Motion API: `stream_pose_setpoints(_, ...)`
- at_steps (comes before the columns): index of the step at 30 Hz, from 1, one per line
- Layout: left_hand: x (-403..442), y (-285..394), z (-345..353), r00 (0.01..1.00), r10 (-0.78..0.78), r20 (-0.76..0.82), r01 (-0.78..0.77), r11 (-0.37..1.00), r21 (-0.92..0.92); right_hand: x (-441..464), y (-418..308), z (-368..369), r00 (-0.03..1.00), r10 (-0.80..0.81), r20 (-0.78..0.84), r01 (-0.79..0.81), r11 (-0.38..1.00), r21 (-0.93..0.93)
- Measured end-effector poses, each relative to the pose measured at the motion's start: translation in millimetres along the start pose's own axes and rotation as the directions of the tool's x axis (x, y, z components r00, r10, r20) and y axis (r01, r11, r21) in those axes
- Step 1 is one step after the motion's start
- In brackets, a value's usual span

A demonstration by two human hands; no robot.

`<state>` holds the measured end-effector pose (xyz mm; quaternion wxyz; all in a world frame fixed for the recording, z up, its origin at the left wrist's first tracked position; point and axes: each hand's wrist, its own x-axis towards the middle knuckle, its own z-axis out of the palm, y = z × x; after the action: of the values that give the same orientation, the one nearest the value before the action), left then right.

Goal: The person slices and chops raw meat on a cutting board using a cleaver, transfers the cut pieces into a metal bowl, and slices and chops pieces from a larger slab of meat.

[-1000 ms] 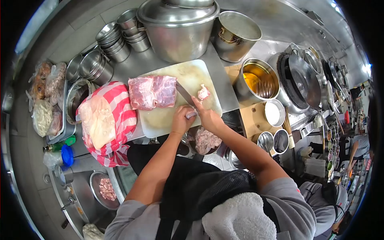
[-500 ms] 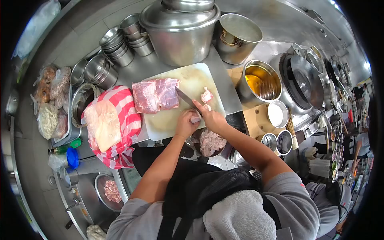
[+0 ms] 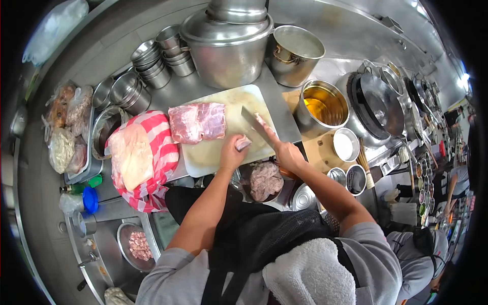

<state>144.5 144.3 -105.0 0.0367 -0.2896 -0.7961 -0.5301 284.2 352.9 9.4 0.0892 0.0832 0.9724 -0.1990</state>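
Observation:
My right hand (image 3: 290,156) is wrapped round the handle of a knife (image 3: 252,122). Its blade points up and to the left over the white cutting board (image 3: 236,104). Small pale scraps of meat (image 3: 261,120) lie beside the blade, partly hidden by it. Near the board's front edge, my left hand (image 3: 231,153) is closed on a small piece of meat (image 3: 243,143). A large slab of raw meat (image 3: 197,123) rests flat on the left of the board. Just below the board, a bowl holds pale meat trimmings (image 3: 266,180).
Left of the board, a pale slab of meat (image 3: 131,155) sits on a red-and-white striped bag (image 3: 162,134). A large lidded pot (image 3: 226,56) stands behind. On the right are a pot of oil (image 3: 324,104) and a wok (image 3: 381,104). A sink (image 3: 101,254) lies lower left.
My right hand has drawn the knife rightward, away from my left hand. My left hand has shifted slightly left and turned, so the meat piece shows more. The view has moved a little.

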Motion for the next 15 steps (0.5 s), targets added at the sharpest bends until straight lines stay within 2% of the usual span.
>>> stream_pose_setpoints(1, 1, 3, -4, 1.000, -0.005, -0.015, 0.006, 1.000, 0.001, 4, -4, -1, 0.995, -0.001, -0.096, 0.007, 0.998, 0.065)
stream_pose_setpoints(2, 2, 6, -6, 0.998, 0.057, -0.037, -0.057, 0.998, 0.014, 7, -7, -1, 0.982, 0.004, -0.188, 0.020, 0.991, 0.130)
stream_pose_setpoints(3, -1, 9, -8, 0.992, 0.116, -0.055, -0.115, 0.993, 0.027, 7, -10, 1, 0.984, -0.005, -0.177, 0.028, 0.992, 0.123)
stream_pose_setpoints(4, -3, 12, -9, 0.992, 0.106, -0.065, -0.105, 0.994, 0.026, 6, -14, 3, 0.976, -0.019, -0.216, 0.059, 0.981, 0.182)
stream_pose_setpoints(6, -4, 16, -13, 0.974, 0.132, -0.184, -0.146, 0.987, -0.062, 6, -21, 5, 0.968, -0.036, -0.250, 0.097, 0.967, 0.237)
stream_pose_setpoints(8, -10, 2, -12, 0.983, 0.057, -0.172, -0.071, 0.995, -0.075, 4, -26, 15, 0.950, -0.063, -0.306, 0.159, 0.940, 0.301)
stream_pose_setpoints(9, -11, -5, -13, 0.988, -0.007, -0.153, -0.007, 0.996, -0.088, 3, -28, 19, 0.953, -0.067, -0.297, 0.162, 0.937, 0.308)
stream_pose_setpoints(15, -8, 5, -16, 0.995, -0.002, -0.102, -0.008, 0.995, -0.095, -2, -27, 37, 0.970, -0.108, -0.215, 0.178, 0.924, 0.338)
